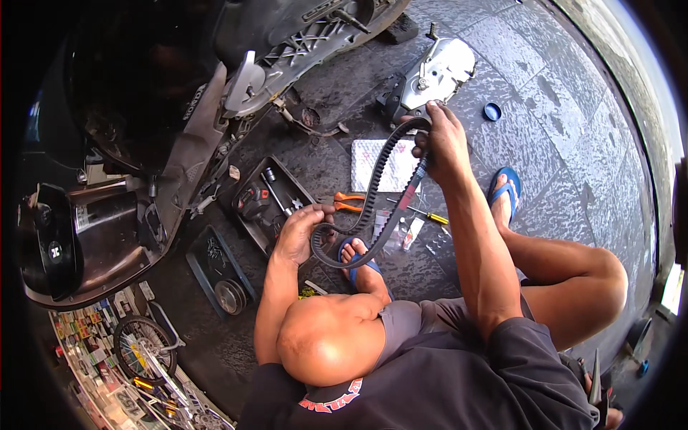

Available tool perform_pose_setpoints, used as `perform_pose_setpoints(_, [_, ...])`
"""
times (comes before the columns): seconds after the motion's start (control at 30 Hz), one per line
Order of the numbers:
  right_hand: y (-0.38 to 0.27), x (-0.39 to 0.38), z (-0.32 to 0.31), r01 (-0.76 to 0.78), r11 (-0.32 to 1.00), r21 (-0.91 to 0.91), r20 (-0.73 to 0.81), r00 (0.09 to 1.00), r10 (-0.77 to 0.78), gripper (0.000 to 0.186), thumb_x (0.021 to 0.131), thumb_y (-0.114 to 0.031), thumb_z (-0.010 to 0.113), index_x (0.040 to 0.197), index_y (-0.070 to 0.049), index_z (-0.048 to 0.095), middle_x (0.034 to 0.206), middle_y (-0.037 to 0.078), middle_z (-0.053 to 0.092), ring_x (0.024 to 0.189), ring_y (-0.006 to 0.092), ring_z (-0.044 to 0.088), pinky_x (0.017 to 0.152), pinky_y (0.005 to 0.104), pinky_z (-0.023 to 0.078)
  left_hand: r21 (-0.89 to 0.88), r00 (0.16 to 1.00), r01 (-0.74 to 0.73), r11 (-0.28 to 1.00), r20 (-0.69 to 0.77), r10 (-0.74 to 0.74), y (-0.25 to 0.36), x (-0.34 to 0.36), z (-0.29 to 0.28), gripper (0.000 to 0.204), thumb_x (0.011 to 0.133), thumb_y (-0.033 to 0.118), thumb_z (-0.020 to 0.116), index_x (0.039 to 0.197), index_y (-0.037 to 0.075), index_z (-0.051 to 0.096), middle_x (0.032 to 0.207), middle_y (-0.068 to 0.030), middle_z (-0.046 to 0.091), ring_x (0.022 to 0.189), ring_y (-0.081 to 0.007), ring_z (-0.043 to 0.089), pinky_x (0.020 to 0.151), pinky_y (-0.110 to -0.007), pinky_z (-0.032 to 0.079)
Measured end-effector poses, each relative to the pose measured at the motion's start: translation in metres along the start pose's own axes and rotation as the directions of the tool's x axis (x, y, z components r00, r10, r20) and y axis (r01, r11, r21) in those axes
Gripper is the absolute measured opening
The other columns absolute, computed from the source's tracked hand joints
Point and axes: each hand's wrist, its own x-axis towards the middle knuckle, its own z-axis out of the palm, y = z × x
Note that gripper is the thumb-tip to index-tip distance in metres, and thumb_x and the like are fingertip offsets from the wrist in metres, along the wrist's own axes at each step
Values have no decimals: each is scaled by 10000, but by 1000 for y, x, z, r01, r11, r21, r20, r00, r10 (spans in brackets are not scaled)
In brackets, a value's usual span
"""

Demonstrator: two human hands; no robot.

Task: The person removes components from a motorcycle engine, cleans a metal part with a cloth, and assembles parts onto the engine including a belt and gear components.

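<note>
A black toothed drive belt (374, 188) hangs in a long loop between my two hands, in front of my knees. My right hand (446, 145) grips its far upper end, fingers wrapped round it. At the nearer left end, my left hand (304, 231) has its fingers closed at the belt's bend; the fingertips are partly hidden. Behind the belt lie orange-handled pliers (349, 196) and a white sheet of bubble wrap (401, 161). A yellow-handled screwdriver (436, 217) rests on the floor beyond it, beside small plastic packets (411, 233).
A partly dismantled motor scooter (193, 154) stands at the left. A dark tray (254, 172) holds tools, and a blue-edged tray (215, 247) holds small screws and a round metal part. A silver engine cover (446, 68) and a blue cap (491, 111) lie on the tiled floor.
</note>
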Motion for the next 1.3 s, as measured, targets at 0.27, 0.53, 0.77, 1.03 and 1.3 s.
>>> perform_pose_setpoints(0.27, [-16, -16, 10, -246, 923, 297, 83, 969, 231, 523, 1028, -325, 315, 1444, -11, 277, 1190, 294, 608, 764, 206, 605, 623, 350, 540, -35, 990, 25, 999, 140, -19, -21, 0, 1, 307, 893, 149, 585, 1129, -44, 627, 951, -103, 666, 799, -163, 610, 712, -303, 511])
perform_pose_setpoints(0.53, [-22, -50, 39, -76, 993, 93, 42, 997, 72, 741, 1027, -576, 303, 1500, -8, 253, 1086, 207, 655, 477, 127, 467, 450, 239, 377, 469, 939, -343, 814, 205, 277, -8, 26, 57, 334, 893, 3, 502, 1204, -43, 612, 1087, -75, 677, 1005, -147, 615, 900, -296, 489])
perform_pose_setpoints(0.77, [-18, -65, 51, 132, 985, -110, 71, 990, -125, 806, 1013, -647, 255, 1516, -16, 238, 1015, 160, 631, 486, 87, 416, 445, 231, 325, 533, 664, -711, 459, 294, 687, 45, 5, 93, 834, 841, 355, 679, 1467, -45, 300, 1307, -232, 558, 1227, -290, 551, 1035, -381, 434])
perform_pose_setpoints(1.03, [-28, -37, 20, 39, 986, 163, 309, 947, -89, 999, 915, -804, 193, 1547, -33, 129, 870, 137, 598, 420, 64, 302, 397, 215, 243, 862, 356, -384, 329, -191, 915, 25, 34, 51, 541, 962, 380, 582, 1268, -62, 520, 1289, -224, 550, 1193, -335, 539, 1046, -430, 400])
perform_pose_setpoints(1.3, [-22, 5, 3, 117, 970, 214, 279, 944, -176, 952, 933, -782, 194, 1512, -27, 238, 859, 164, 615, 440, 73, 337, 426, 206, 279, -437, 954, -214, 874, -287, 90, 6, 55, 33, 748, 822, 615, 682, 1160, -27, 498, 1106, -191, 536, 908, -300, 656, 857, -456, 591])
